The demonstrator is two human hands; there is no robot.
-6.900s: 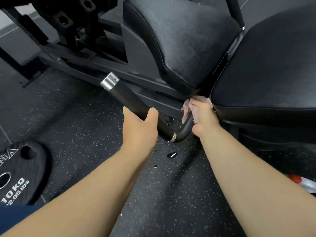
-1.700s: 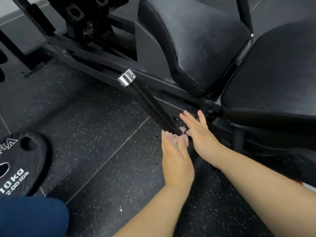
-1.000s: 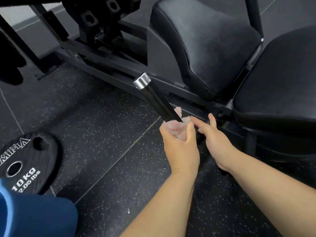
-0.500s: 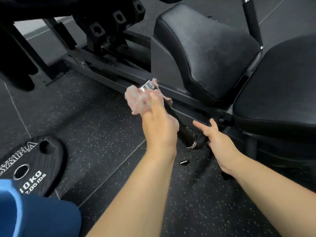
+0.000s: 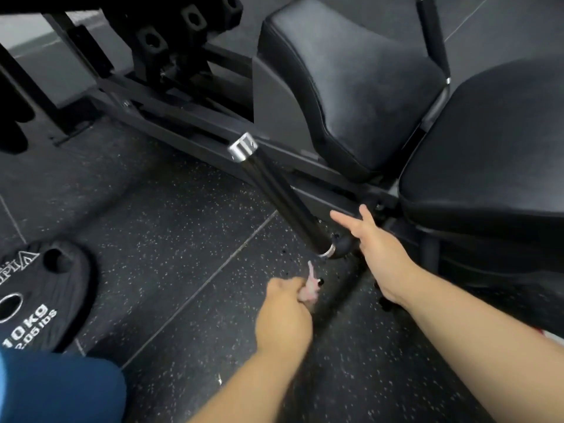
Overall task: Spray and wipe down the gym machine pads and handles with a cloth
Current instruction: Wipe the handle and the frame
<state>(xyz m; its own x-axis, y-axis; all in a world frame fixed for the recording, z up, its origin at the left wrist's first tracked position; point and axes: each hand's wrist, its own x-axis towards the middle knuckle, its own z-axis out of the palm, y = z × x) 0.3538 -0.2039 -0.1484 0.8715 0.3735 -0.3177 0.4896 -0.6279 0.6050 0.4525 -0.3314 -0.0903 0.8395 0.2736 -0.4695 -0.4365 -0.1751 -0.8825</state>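
A black handle (image 5: 282,199) with a chrome end cap sticks out of the gym machine toward me, over the speckled floor. My left hand (image 5: 283,315) is below the handle's lower end, shut on a small pink cloth (image 5: 309,290), and is clear of the handle. My right hand (image 5: 378,251) rests with fingers spread beside the handle's bent base, holding nothing. Two black pads lie behind: a seat pad (image 5: 345,77) at centre and a larger pad (image 5: 494,141) at right.
A 10 kg weight plate (image 5: 39,297) lies on the floor at left. My blue-clad knee (image 5: 58,389) fills the lower-left corner. The black machine frame (image 5: 171,114) runs across the back. A second upright handle (image 5: 433,35) rises at top right. A red-and-white object (image 5: 554,335) peeks out at the right edge.
My left hand slid the cloth up the handle to its chrome cap, then pulled it back down and off below the handle's lower end. The right hand stayed by the base.
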